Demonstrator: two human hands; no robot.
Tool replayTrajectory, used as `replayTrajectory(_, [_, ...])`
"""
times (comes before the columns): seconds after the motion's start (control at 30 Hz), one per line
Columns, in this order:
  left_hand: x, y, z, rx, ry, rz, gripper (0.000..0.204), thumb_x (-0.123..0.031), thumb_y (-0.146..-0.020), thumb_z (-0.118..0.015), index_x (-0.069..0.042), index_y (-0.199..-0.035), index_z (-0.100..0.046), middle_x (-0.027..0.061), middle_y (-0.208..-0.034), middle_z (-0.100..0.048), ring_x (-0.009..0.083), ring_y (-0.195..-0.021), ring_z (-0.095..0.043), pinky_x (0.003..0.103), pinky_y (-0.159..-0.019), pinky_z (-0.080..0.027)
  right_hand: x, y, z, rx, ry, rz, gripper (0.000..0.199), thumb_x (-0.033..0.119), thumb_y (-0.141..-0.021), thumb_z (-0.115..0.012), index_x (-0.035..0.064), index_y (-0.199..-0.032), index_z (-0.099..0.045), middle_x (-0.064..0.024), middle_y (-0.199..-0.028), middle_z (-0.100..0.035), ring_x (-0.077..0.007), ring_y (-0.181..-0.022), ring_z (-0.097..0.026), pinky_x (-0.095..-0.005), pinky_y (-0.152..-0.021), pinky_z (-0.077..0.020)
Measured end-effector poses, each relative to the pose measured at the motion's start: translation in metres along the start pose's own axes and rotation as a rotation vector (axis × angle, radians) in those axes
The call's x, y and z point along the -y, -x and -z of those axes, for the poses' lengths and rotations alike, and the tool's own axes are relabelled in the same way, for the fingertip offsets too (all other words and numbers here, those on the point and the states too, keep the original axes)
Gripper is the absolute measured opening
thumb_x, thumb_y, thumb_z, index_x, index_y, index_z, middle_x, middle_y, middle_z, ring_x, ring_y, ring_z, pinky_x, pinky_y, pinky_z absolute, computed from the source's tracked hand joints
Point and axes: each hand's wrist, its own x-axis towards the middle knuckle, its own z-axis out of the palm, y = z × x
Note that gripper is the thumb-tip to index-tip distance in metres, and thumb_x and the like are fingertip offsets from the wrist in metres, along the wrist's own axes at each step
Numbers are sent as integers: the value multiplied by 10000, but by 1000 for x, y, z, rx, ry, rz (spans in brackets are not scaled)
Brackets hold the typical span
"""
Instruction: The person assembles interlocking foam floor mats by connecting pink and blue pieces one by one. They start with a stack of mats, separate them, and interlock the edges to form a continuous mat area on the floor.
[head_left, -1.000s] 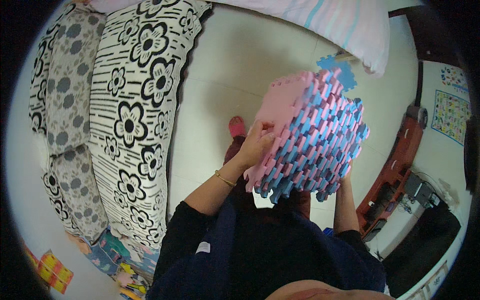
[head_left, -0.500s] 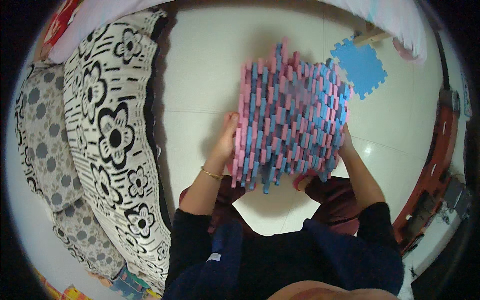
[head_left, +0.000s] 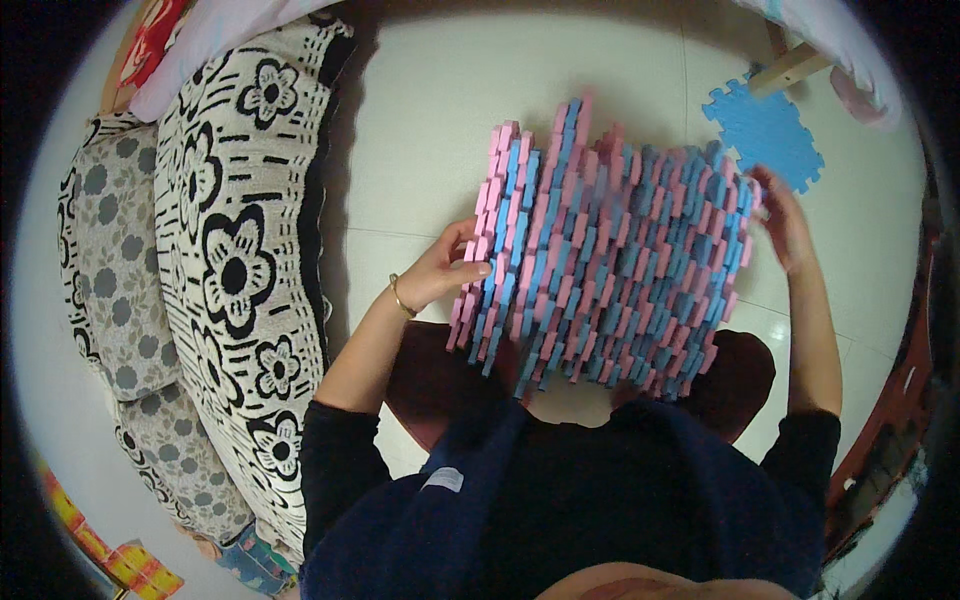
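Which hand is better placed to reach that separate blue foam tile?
Probably the right hand: it is at the right end of the foam stack, nearer the blue tile. The left hand is at the opposite end.

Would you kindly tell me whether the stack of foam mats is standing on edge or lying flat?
On edge: the stack of foam mats shows rows of toothed pink and blue edges facing up.
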Motion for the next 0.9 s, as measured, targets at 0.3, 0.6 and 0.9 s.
replayTrajectory(0.3, [15, 30, 91, 22, -29, 176, 489, -248, -773, -741, -42, -1123, -467, 66, -1059, -610, 107, -859, -547, 258, -749, -476, 49, -22, -70, -15, 328, 237, 517, 438, -907, -465, 82, -1282, -464, -65, -1314, -491, -191, -1250, -389, -407, -1039, -266])
replayTrajectory(0.6, [31, 41, 128, -702, -301, 8, 219, -78, -815, -649, -58, -1018, -569, -17, -660, -521, 58, -538, -457, 220, -474, -368, 4, 22, -76, -297, 710, 523, 464, 221, -883, -583, 29, -1282, -446, -147, -1230, -502, -229, -1132, -469, -346, -965, -368])
replayTrajectory(0.9, [-22, -47, 278, -773, -145, -78, 402, -150, -854, -629, -79, -1227, -496, 39, -815, -572, 117, -679, -521, 265, -582, -428, -18, 18, -71, -245, 817, 627, 476, 216, -919, -531, -12, -1309, -383, -147, -1312, -432, -242, -1236, -390, -343, -1044, -278])
